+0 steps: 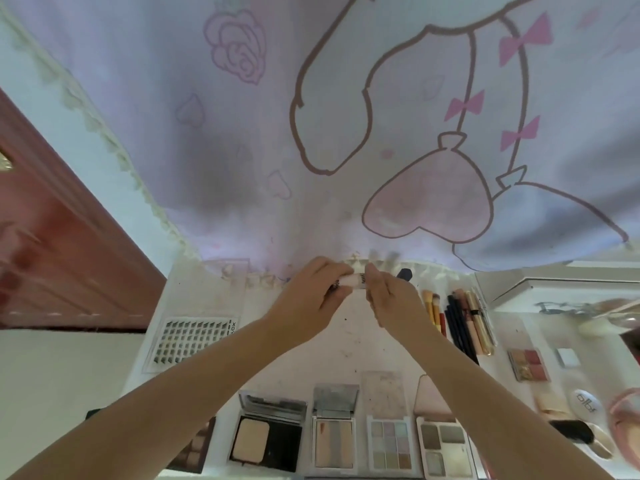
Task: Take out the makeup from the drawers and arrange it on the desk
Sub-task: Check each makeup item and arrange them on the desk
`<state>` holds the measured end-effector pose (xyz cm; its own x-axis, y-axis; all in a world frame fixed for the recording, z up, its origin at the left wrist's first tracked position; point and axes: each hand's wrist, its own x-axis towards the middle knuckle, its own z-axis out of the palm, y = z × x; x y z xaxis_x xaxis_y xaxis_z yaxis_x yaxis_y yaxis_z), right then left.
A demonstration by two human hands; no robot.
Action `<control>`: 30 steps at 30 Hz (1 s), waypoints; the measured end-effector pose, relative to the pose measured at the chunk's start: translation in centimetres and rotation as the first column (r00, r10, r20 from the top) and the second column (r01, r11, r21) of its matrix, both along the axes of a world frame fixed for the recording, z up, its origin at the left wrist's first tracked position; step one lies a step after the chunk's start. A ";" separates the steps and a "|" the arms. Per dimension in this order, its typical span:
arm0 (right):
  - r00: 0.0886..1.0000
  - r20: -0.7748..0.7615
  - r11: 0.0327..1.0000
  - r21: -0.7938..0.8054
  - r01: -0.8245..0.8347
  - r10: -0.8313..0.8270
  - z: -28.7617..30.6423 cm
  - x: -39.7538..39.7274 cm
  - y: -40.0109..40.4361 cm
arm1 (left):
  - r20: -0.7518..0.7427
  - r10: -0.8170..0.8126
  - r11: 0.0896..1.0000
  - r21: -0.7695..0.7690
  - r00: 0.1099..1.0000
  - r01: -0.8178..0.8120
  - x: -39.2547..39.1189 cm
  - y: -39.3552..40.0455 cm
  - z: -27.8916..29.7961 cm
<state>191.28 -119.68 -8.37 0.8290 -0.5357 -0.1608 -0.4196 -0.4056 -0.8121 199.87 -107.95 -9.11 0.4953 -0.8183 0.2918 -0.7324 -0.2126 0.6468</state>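
Both hands hold one small white tube (353,281) above the back of the white desk (349,344). My left hand (308,299) grips its left end, and my right hand (388,299) pinches its right end. Several open palettes lie in a row along the front edge: a powder compact (268,434), a contour palette (334,436), a pastel eyeshadow palette (390,441) and a grey-green palette (445,445). Brushes and pencils (460,323) lie side by side right of my hands.
A sheet of false lashes (194,341) lies on the desk's left. A small blush palette (528,364), a white compact (585,407) and a dark brush (571,434) sit at the right. A dark cap (404,274) stands behind my right hand. A printed curtain (346,133) hangs behind.
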 end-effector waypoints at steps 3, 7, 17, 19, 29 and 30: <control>0.965 0.118 0.825 0.549 0.132 -0.233 3.5 -0.4 0.4 | 0.084 0.076 0.988 -0.139 0.994 -0.064 -1.1 -0.5 2.3; 0.930 0.227 0.859 0.489 0.149 -0.290 6.3 -1.0 0.5 | 0.347 0.253 0.959 -0.216 0.903 -0.186 -1.0 -1.7 4.8; 0.897 0.437 0.972 -0.175 0.158 -0.068 5.9 -3.3 -0.2 | 0.276 -0.009 0.999 -0.047 0.961 0.023 -2.2 -2.2 7.2; 0.872 0.480 0.961 -0.185 0.206 -0.094 5.7 -3.4 -0.1 | 0.053 0.023 0.999 -0.036 0.998 -0.021 -2.3 -2.8 7.0; 0.909 0.082 0.808 0.496 0.317 -0.408 7.4 -0.2 -0.4 | 0.435 0.242 0.966 -0.188 0.867 -0.176 -0.7 -2.9 7.7; 0.893 0.133 0.808 0.497 0.316 -0.430 7.4 0.0 -0.2 | 0.406 0.209 0.967 -0.219 0.889 -0.127 -0.6 -2.9 8.0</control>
<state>191.31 -119.85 -0.94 0.6228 -0.7252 -0.2937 -0.2414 0.1789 -0.9538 199.30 -110.86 -1.14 0.4165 -0.6460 0.6397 -0.9083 -0.2661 0.3227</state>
